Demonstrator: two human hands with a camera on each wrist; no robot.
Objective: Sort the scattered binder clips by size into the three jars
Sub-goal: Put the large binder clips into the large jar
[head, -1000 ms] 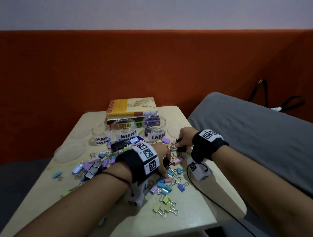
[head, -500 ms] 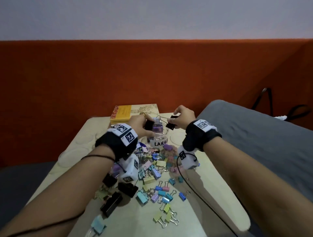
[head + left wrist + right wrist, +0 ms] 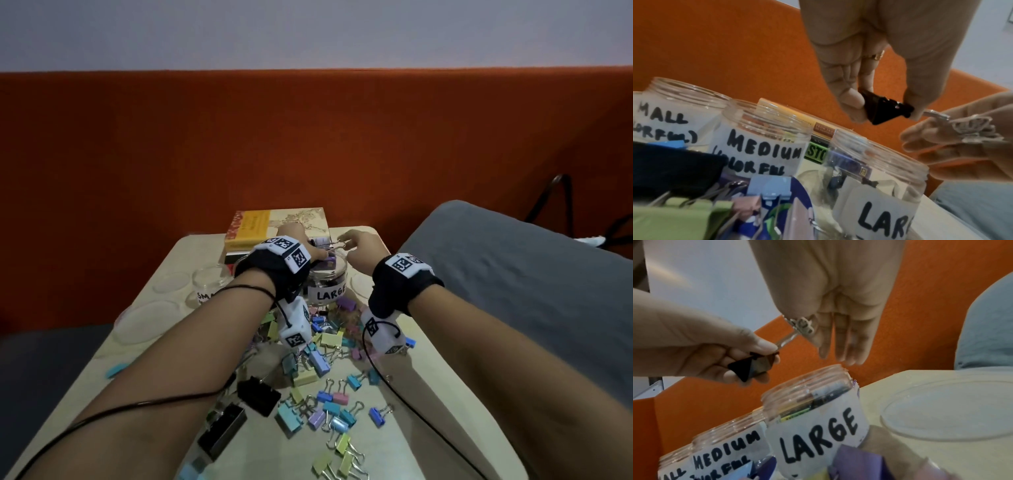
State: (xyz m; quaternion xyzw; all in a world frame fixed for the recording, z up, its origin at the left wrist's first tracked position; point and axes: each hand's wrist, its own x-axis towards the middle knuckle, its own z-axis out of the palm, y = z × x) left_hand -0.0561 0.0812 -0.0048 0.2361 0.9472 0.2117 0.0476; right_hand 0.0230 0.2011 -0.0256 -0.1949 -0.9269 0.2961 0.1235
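Against the orange wall, our beige table (image 3: 428,377) now shows both hands raised from the clip pile to the clear plastic "LARGE" jar (image 3: 813,410), so a drop looks imminent. Our left hand (image 3: 865,53) pinches a black triangular binder clip (image 3: 885,108) above it; our right hand (image 3: 838,305), fingers loosely straight, touches its wire handle.

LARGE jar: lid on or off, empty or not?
Lid off and not empty: the LARGE jar shows bare rim threads, with clips visible through its wall. A clear lid lies beside it.
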